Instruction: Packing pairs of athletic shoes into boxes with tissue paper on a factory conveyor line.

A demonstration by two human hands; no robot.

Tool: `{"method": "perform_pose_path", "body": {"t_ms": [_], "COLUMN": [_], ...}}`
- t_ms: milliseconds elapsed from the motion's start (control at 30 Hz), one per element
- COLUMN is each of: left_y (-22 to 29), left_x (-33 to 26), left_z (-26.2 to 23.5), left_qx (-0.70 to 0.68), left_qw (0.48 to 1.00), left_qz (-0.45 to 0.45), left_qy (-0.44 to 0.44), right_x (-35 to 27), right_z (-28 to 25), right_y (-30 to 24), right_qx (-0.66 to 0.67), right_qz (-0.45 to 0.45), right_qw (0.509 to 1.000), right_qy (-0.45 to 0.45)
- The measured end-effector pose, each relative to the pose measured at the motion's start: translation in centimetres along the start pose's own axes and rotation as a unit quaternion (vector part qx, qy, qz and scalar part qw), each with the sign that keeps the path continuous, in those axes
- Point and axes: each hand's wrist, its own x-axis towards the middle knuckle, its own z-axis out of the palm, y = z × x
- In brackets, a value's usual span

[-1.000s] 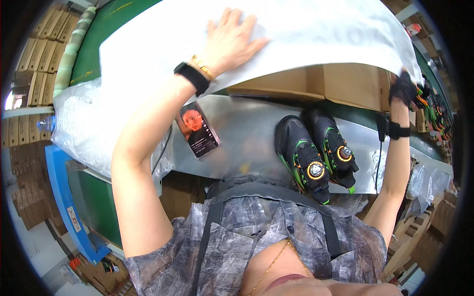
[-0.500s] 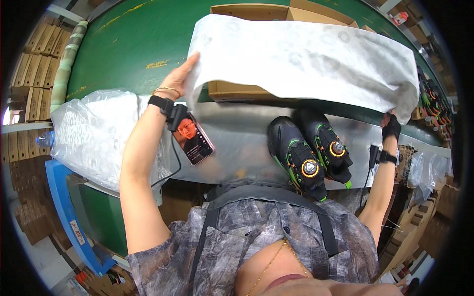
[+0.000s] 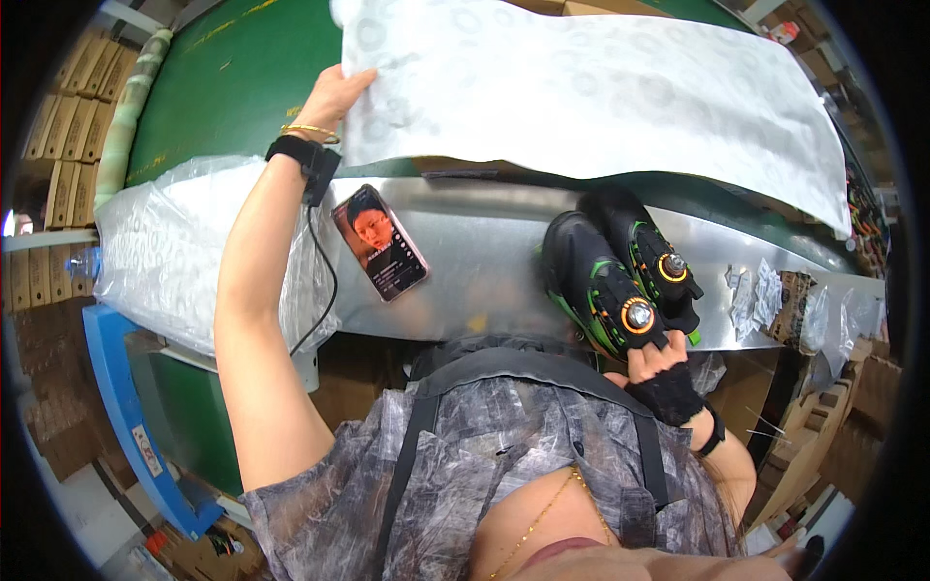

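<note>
My left hand (image 3: 339, 95) pinches the left edge of a large white sheet of tissue paper (image 3: 581, 92). The sheet spreads rightward over the far side of the bench and hides most of an open cardboard box (image 3: 591, 8). Two black shoes with green trim and round dials stand side by side on the metal ledge: a left one (image 3: 586, 266) and a right one (image 3: 630, 228), toes pointing away from me. In its black fingerless glove, my right hand (image 3: 661, 373) grips the left shoe at the heel; whether it also holds the right one, I cannot tell.
A lit phone (image 3: 380, 242) lies on the metal ledge (image 3: 475, 223). To the left is a plastic-wrapped stack of white paper (image 3: 174, 242) beside a blue frame (image 3: 121, 407). Crumpled plastic (image 3: 823, 320) sits at the right end. Boxes (image 3: 82, 116) fill shelves at the far left.
My right hand has let go of the tissue paper's right end and come down to the shoe heels. The sheet now lies flatter over the box; my left hand has shifted slightly left and away.
</note>
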Motion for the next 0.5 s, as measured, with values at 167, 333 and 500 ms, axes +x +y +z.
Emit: {"method": "perform_pose_path", "body": {"t_ms": [167,333,500], "left_y": [-0.2,-0.6,2.0], "left_x": [1.0,1.9,0.3], "left_z": [-2.7,-4.2,-4.2], "left_qx": [0.171,0.268,0.368], "left_qw": [0.978,0.947,0.909], "left_qz": [0.089,0.116,0.136], "left_qy": [0.081,0.132,0.143], "right_x": [3.5,10.5,19.8], "right_z": [1.4,-9.6,-13.7], "right_y": [1.1,-0.9,3.4], "right_qx": [-0.025,0.208,0.315], "right_qz": [-0.079,-0.178,-0.097], "right_qw": [0.994,0.960,0.911], "right_qy": [0.068,0.055,0.247]}}
